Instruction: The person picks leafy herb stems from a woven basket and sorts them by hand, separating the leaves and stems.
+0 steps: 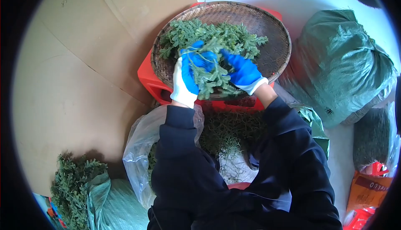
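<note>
In the head view my left hand [189,73], in a white glove with a blue coated palm, is closed around a bunch of green leafy sprigs [209,74]. The sprigs look fern-like and hang over the near rim of a round woven bamboo tray [273,48]. To their right is my right hand [242,72], gloved the same way, with thumb and fingers apart and nothing visible held in them. Its fingertips come close to the bunch; whether they touch it I cannot tell. Behind both hands, a heap of similar sprigs [200,31] lies on the tray.
The tray rests on a red plastic stool [150,73]. Loose greenery [229,125] lies below it, beside a clear plastic bag [140,146]. A large green sack [340,65] stands right. More sprigs [75,188] stick out of a green sack [119,205] at lower left. Cardboard [79,75] lines the left.
</note>
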`<state>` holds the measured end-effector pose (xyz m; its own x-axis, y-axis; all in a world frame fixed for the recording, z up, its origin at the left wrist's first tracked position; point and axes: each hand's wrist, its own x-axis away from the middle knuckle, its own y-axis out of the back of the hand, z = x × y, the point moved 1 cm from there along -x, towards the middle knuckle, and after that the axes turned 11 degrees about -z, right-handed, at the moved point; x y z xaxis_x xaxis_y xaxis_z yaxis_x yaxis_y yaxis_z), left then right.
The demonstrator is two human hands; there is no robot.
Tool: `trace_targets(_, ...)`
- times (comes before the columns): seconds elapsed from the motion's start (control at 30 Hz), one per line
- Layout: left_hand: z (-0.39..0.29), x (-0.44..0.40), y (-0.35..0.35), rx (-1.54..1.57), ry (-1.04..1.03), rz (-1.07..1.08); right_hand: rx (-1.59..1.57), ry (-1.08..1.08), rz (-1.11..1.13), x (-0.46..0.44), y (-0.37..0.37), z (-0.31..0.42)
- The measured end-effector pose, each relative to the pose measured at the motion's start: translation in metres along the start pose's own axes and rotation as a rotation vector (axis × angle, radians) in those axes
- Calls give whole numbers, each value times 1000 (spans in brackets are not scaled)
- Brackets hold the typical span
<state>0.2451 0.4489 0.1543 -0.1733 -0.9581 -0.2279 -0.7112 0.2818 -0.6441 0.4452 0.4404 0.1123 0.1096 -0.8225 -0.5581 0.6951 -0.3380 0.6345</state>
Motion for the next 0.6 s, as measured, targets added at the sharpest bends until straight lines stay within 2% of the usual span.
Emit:
trace_targets(0.03,-7,-1,3,12,-99,-25,68,106,136,-1,-3,-6)
trace_targets(0.1,-28,3,0,105,-270,-10,127,58,266,1,-21,-20)
trace_targets(0.13,-42,12,-15,294,-255,-23,121,44,314,1,-24,-24)
trace_targets(0.2,-54,19,-22,175,-291,-285,140,17,297,-5,-24,-32)
trace_targets(0.23,-49,17,-11,188,-251,-135,150,5,290,-8,-23,-34)
trace_targets(0.27,-42,15,3,201,-211,13,194,18,180,-10,-20,-37)
trace_targets(0.33,-35,18,2,106,-134,9,279,44,-33,-11,-13,-49)
trace_targets(0.4,-33,22,0,-156,-158,-62,205,2,-458,-16,1,-68)
trace_targets(0.47,-36,25,-8,-73,-44,49,280,-17,-622,-21,17,-77)
trace_targets(0.5,-35,26,-8,-173,-15,38,312,-75,-571,-18,23,-75)
trace_targets(0.6,-34,26,-9,-341,67,111,411,37,-538,-4,36,-61)
